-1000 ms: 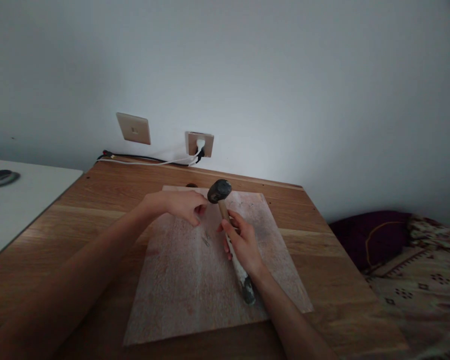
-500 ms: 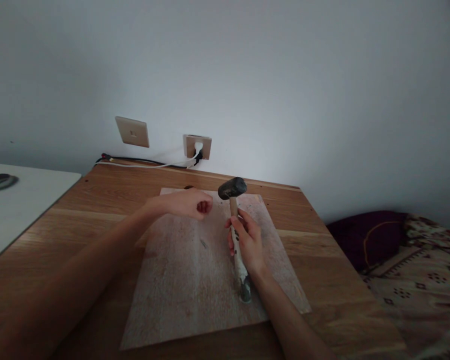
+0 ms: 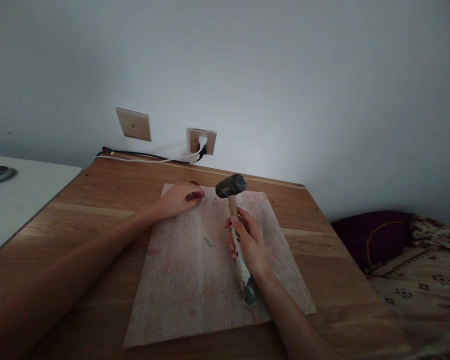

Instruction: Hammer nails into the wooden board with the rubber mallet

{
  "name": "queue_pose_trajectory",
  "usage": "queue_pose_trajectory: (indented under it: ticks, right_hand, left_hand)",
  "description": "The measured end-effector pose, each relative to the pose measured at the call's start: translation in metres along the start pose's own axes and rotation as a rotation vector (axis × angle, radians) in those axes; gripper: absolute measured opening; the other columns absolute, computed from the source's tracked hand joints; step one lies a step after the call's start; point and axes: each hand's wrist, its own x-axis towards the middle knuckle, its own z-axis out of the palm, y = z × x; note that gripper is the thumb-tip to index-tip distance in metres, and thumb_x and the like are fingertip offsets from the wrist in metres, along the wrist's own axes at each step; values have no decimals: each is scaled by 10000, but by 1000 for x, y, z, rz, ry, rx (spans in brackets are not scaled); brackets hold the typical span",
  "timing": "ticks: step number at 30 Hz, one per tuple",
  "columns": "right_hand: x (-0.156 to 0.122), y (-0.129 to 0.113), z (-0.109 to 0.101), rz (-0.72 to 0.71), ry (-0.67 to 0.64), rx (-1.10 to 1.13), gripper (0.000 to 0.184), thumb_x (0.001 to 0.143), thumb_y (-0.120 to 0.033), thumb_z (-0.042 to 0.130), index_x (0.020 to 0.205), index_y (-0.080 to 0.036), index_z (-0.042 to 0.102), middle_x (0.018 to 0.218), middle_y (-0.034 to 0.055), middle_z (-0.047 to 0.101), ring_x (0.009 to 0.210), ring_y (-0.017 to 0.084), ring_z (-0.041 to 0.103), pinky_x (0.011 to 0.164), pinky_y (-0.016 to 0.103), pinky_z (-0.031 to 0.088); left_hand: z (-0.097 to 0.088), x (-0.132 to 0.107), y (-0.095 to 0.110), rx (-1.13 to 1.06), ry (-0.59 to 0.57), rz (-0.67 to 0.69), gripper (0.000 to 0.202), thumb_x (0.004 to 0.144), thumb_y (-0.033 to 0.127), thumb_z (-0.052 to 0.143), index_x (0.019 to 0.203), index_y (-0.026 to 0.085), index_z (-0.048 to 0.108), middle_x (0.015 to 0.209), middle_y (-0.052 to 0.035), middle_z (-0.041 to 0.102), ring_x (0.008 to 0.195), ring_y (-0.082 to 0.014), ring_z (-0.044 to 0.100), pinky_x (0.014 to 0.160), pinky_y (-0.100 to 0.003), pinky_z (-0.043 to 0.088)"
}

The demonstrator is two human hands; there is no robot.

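My right hand (image 3: 248, 240) is wrapped round the middle of the handle of a hammer (image 3: 231, 187). Its dark, blunt head points up and away over the board, and the worn pale handle slants back toward me. At the far left part of the pale wooden board (image 3: 172, 290), my left hand (image 3: 180, 199) rests low with fingers curled and the tips pinched together. Whatever lies between those fingertips is too small to make out. Tiny dark bits, perhaps nails (image 3: 225, 201), run in a row near the board's far edge. One small metallic piece (image 3: 207, 241) lies mid-board.
The board lies on a brown wooden table (image 3: 322, 270) against a white wall. Along the back edge run white and black cables (image 3: 146, 159) to a wall socket (image 3: 195, 141). A white surface (image 3: 26, 200) adjoins at left; patterned fabric (image 3: 427, 285) is at right.
My left hand has moved slightly left and down onto the board, its fingers turning toward the far edge. The hammer stays nearly in place in my right hand. The view has shifted slightly.
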Motion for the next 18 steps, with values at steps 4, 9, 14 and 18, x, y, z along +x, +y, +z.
queue_pose_trajectory:
  ticks: [4,9,14,18]
  right_hand:
    - [-1,1,0,-5,-25,-22,385,911,-524,709,1149,-225,665,827,-30,640,370,68,483,258,201,391]
    - [3,-5,2,2,-64,-63,415,897,-527,707,1169,-216,667,830,-28,645,367,69,487,253,206,394]
    - [6,-13,11,43,-161,-148,426,920,-504,678,1213,-195,652,883,2,693,373,70,499,264,214,415]
    - [6,-7,18,27,-179,-235,434,950,-489,637,1266,-192,631,895,15,713,373,70,510,276,208,420]
  left_hand:
    - [0,-1,-3,-20,4,-14,155,888,212,600,937,194,745,916,-25,767,809,-177,688,806,-293,530]
    - [1,-1,-2,40,36,2,112,845,189,643,893,200,744,941,-43,744,909,-212,697,855,-323,533]
    - [-2,-3,-1,-32,12,-113,186,867,217,672,1045,198,722,896,-22,763,807,-192,711,791,-309,552]
    - [-1,-4,-5,-124,28,-176,414,820,225,711,1229,184,656,1013,-50,796,886,-218,752,804,-325,577]
